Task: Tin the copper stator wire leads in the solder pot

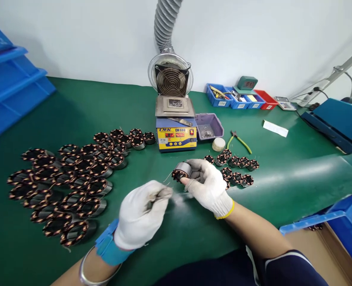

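Observation:
Gripped in my right hand (207,183) is a motor stator (182,171), a grey steel ring with copper windings, tilted so its wound end faces me. A thin wire lead sticks out from its left side. My left hand (144,210), in a white glove with soiled fingertips, is pinched closed just below and left of the stator, apart from it. Whatever those fingertips hold is too small to make out. To the left lies a large group of similar stators (83,180). A smaller group of stators (237,177) sits right of my right hand.
A solder pot (176,135) with red digits stands ahead, under a fan (172,80) and duct. Beside it are a purple tray (220,130), a round whitish pad (218,144) and green-handled cutters (238,142). Small bins (219,101) line the wall; blue crates (13,95) stand left.

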